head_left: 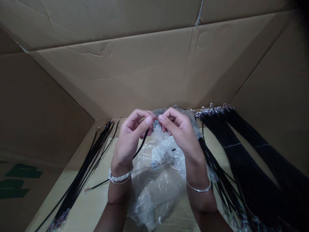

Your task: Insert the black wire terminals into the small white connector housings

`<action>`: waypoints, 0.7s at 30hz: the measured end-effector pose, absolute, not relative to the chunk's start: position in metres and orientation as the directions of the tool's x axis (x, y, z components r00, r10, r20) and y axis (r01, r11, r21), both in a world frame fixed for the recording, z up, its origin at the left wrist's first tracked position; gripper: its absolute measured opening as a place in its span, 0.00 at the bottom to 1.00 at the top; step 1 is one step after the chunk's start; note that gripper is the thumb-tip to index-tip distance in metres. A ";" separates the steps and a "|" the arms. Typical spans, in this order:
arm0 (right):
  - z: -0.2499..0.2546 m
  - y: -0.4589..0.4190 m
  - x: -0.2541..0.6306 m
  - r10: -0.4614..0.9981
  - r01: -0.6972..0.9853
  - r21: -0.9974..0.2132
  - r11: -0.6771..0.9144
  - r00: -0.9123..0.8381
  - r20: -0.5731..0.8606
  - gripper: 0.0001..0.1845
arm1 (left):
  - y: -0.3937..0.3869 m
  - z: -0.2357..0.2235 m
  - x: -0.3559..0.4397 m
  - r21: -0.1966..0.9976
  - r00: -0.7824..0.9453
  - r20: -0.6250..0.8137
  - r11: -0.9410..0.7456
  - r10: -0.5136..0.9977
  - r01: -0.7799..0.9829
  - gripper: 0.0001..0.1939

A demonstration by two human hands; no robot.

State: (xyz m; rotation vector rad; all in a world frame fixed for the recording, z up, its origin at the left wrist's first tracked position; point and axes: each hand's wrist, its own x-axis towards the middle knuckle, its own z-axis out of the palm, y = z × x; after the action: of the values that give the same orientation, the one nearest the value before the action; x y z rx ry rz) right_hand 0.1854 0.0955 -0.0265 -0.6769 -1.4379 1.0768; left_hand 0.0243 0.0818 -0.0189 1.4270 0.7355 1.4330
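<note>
My left hand (132, 133) pinches a black cable (143, 143) near its end, thumb on top; the rest of the cable runs down behind that wrist. Thin wires (155, 120) show between my two hands. Close against them, my right hand (177, 127) is closed in a pinch, and whatever small piece its fingertips hold is hidden. Below both hands lies a clear plastic bag (149, 190) with many small white connector pieces (163, 153) and a handwritten label (154, 165). A short black piece (173, 149) rests over the white ones.
Black cables with bare coloured wire ends lie in a bundle (84, 175) at left. Thick tied bundles (231, 145) with white connectors on their far ends fill the right, beside looser cables (217, 174). Cardboard walls (135, 74) enclose the back and sides of the pale tabletop (96, 199).
</note>
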 end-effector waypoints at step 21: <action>-0.026 0.095 0.183 0.874 -0.226 -0.885 0.406 -0.186 0.448 0.16 | 0.080 -0.018 0.032 0.909 0.033 0.384 -0.372 0.923 -0.185 0.06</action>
State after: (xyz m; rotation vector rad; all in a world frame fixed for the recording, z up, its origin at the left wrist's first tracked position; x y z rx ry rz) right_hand 0.1828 0.0949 -0.0261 -0.6249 -1.4172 1.1107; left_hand 0.0317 0.0798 -0.0183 1.3787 0.8157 1.5114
